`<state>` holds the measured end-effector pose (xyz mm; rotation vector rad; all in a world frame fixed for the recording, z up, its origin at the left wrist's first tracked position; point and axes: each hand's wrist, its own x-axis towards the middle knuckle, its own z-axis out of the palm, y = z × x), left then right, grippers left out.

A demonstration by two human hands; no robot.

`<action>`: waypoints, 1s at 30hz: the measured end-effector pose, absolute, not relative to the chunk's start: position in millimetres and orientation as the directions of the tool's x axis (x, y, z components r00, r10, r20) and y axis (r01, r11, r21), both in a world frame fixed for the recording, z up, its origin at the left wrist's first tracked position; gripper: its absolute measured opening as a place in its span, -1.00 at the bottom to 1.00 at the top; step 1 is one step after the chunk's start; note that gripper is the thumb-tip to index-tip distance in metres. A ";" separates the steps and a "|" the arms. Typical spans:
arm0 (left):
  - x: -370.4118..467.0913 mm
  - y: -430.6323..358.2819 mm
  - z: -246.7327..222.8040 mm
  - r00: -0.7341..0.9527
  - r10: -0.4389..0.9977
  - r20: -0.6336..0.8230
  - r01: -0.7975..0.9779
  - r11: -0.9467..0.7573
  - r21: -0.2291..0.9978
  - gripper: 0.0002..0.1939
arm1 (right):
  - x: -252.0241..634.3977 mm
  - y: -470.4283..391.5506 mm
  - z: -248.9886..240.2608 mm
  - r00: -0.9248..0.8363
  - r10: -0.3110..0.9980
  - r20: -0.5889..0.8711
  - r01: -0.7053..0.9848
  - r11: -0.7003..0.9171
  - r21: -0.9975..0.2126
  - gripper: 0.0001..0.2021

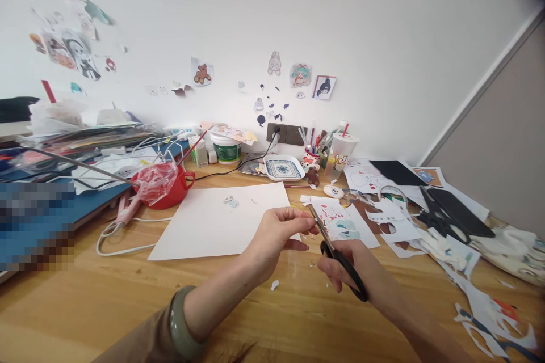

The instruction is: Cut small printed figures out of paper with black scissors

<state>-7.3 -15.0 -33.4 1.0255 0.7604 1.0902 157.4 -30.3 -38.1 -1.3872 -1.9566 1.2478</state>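
My right hand (pixel 355 266) grips a pair of black-handled scissors (pixel 326 233), its blades pointing up and away from me. Close to the blade tips, my left hand (pixel 283 232) is pinched closed; whatever sits between its fingertips is too small to make out. Beneath and beyond the scissors lies a white sheet (pixel 361 232) with red and teal printed drawings. A large blank white sheet (pixel 200 232) extends to the left of my left hand, carrying a small pale-blue paper cutout (pixel 231 201). A paper scrap (pixel 275 285) rests on the wood in front of me.
A red mug (pixel 170 190) with plastic in it stands at left beside a white cable (pixel 102 244). Behind are a square patterned dish (pixel 284 168) and a lidded drink cup (pixel 340 156). Paper offcuts (pixel 481 295) and another pair of black scissors (pixel 443 218) lie at right.
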 end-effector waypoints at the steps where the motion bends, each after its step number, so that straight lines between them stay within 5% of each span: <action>1: -7.2 -15.1 -33.5 0.306 0.952 -0.011 -0.341 0.121 0.932 -0.85 | 157.2 -30.6 -37.4 -0.407 0.901 -0.147 0.507 0.089 -0.857 -0.70; 30: -9.0 -13.8 -33.4 0.338 0.941 -0.020 -0.379 0.156 0.912 -0.87 | 157.3 -30.8 -37.7 -0.408 0.902 -0.140 0.525 0.107 -0.844 -0.68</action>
